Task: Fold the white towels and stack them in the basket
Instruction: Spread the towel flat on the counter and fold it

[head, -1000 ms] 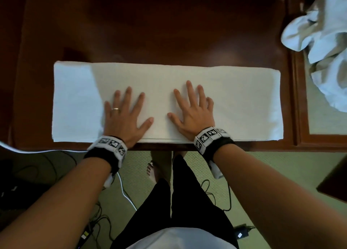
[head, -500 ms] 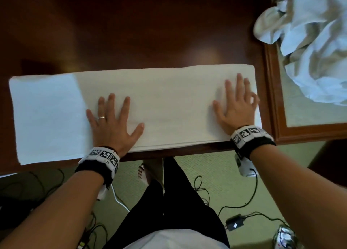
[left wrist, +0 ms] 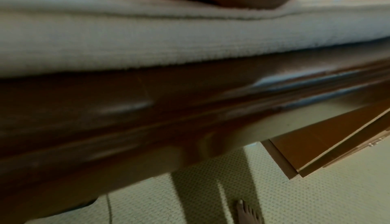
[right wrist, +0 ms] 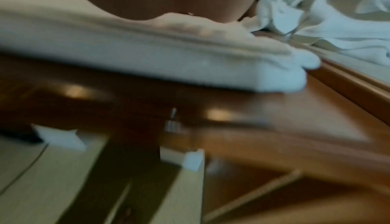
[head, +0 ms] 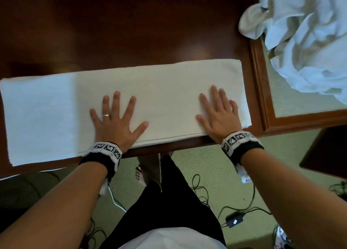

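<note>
A white towel (head: 165, 98), folded into a long strip, lies flat along the near edge of the dark wooden table (head: 131, 32). My left hand (head: 116, 121) presses flat on the strip left of its middle, fingers spread. Near the strip's right end my right hand (head: 219, 115) also lies flat on it with straight fingers. The wrist views show the towel's layered front edge (left wrist: 190, 44) (right wrist: 168, 61) under each palm. A heap of crumpled white towels (head: 304, 38) sits at the upper right (right wrist: 327, 19). No basket is in view.
The heap rests on a wood-framed glass-topped surface (head: 262, 98) right of the table. Below the table edge is green carpet (head: 197, 164) with cables and a black power adapter (head: 234, 220). My legs and a bare foot (head: 139, 173) stand under the edge.
My right hand slid rightward along the towel from the middle to near its right end, then eased back slightly. The left hand stayed pressed in place. The head view shifted right.
</note>
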Available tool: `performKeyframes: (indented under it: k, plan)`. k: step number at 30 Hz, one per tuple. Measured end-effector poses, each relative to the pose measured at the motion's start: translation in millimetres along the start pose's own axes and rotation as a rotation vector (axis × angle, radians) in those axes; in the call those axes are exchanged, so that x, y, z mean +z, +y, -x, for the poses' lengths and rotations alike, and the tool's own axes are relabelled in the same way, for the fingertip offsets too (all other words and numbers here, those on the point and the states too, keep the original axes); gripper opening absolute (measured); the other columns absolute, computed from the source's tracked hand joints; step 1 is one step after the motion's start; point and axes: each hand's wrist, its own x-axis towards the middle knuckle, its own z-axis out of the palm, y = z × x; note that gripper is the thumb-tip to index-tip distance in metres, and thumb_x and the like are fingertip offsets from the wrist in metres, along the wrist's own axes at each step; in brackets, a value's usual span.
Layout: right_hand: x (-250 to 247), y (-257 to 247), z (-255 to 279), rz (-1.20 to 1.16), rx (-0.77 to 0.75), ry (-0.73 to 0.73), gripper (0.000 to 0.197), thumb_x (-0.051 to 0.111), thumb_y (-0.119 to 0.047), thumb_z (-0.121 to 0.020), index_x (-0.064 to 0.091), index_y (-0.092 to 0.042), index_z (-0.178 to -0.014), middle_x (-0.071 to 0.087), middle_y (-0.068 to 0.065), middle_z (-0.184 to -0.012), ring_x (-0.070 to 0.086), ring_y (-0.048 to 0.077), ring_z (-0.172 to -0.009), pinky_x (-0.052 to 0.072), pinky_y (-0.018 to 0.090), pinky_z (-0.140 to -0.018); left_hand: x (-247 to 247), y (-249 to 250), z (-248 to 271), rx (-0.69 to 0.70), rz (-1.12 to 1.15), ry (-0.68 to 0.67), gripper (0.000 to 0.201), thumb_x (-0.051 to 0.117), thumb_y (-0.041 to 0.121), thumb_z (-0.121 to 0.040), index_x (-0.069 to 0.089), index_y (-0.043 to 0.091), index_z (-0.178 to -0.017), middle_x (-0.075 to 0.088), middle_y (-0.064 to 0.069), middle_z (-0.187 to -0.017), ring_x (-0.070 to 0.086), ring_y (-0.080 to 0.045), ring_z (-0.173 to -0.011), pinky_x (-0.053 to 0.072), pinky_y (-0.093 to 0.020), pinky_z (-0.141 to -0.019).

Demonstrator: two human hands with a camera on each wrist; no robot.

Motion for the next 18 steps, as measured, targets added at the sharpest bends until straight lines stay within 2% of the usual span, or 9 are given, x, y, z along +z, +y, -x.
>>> performKeyframes:
  k: [1, 3, 5, 7, 9, 12, 15, 18]
  plan:
    - [8.2, 2.3, 19.1, -0.002, -0.001, -0.033, 0.064, 0.017, -0.063, -0.100, -0.003, -0.039, -0.157, -0.018, -0.002, -0.165, -0.012, 0.023, -0.152, 0.007, 0.052, -0.121, -1.3, -0.2, 0.1, -0.005, -0.002, -0.012, 0.086, -0.001, 0.089, -0.081, -0.022, 0.045, -0.153, -0.023, -0.003, -0.166, -0.013, -0.036, -0.153, 0.004, -0.072, -0.116]
    - [16.7, 15.7, 46.3, -0.049, 0.165, -0.011, 0.061, 0.020, -0.060, -0.102, 0.002, -0.041, -0.156, -0.013, -0.003, -0.166, -0.008, 0.021, -0.153, 0.008, 0.051, -0.120, -3.3, 0.2, 0.6, -0.009, -0.006, -0.026, 0.086, -0.002, 0.089, -0.081, -0.024, 0.045, -0.152, -0.025, -0.003, -0.165, -0.015, -0.035, -0.153, 0.003, -0.072, -0.115]
    - [10.2, 26.9, 51.2, -0.126, 0.331, 0.090, 0.052, 0.032, -0.048, -0.102, 0.027, -0.035, -0.152, 0.013, 0.004, -0.165, 0.014, 0.027, -0.149, 0.021, 0.053, -0.113, -5.9, 0.4, 1.1, -0.011, -0.010, -0.037, 0.087, 0.000, 0.089, -0.081, -0.022, 0.044, -0.153, -0.025, -0.003, -0.165, -0.015, -0.035, -0.153, 0.004, -0.072, -0.115]
    - [-2.3, 33.4, 37.8, -0.226, 0.418, 0.224, 0.044, 0.042, -0.037, -0.095, 0.051, -0.022, -0.135, 0.041, 0.010, -0.147, 0.038, 0.035, -0.131, 0.033, 0.050, -0.100, -8.6, 1.4, 1.1, -0.014, 0.004, -0.043, 0.089, 0.000, 0.090, -0.080, -0.018, 0.045, -0.154, -0.021, -0.002, -0.166, -0.013, -0.034, -0.153, 0.005, -0.072, -0.115]
    - [-15.2, 39.3, 14.8, -0.351, 0.524, 0.275, 0.039, 0.049, -0.026, -0.092, 0.056, -0.015, -0.129, 0.049, 0.014, -0.135, 0.046, 0.039, -0.120, 0.039, 0.049, -0.094, -12.2, 2.0, 0.5, -0.018, 0.013, -0.054, 0.091, 0.000, 0.091, -0.077, -0.015, 0.045, -0.155, -0.018, -0.002, -0.167, -0.011, -0.034, -0.153, 0.006, -0.071, -0.116]
    - [-34.1, 43.7, -17.4, -0.499, 0.711, 0.123, 0.045, 0.056, -0.022, -0.089, 0.050, -0.014, -0.133, 0.050, 0.013, -0.133, 0.050, 0.038, -0.120, 0.043, 0.047, -0.098, -17.0, 2.1, -1.0, -0.028, -0.013, -0.095, 0.092, -0.003, 0.092, -0.074, -0.018, 0.046, -0.153, -0.021, -0.001, -0.166, -0.013, -0.033, -0.153, 0.007, -0.070, -0.116]
    - [-41.8, 48.4, -36.2, -0.703, 0.833, -0.033, 0.053, 0.067, -0.022, -0.082, 0.051, -0.008, -0.130, 0.059, 0.011, -0.119, 0.058, 0.034, -0.103, 0.047, 0.037, -0.084, -21.4, 2.9, -3.8, -0.046, -0.024, -0.113, 0.092, -0.001, 0.092, -0.075, -0.018, 0.047, -0.153, -0.020, 0.000, -0.166, -0.012, -0.033, -0.153, 0.009, -0.069, -0.116]
    - [-47.2, 57.0, -45.6, -0.841, 0.813, -0.175, 0.048, 0.077, -0.020, -0.070, 0.064, -0.003, -0.113, 0.068, 0.013, -0.105, 0.064, 0.031, -0.086, 0.053, 0.035, -0.074, -26.8, 3.8, -8.4, -0.062, -0.014, -0.129, 0.091, 0.007, 0.091, -0.079, -0.012, 0.045, -0.155, -0.016, -0.001, -0.167, -0.009, -0.034, -0.153, 0.011, -0.069, -0.116]
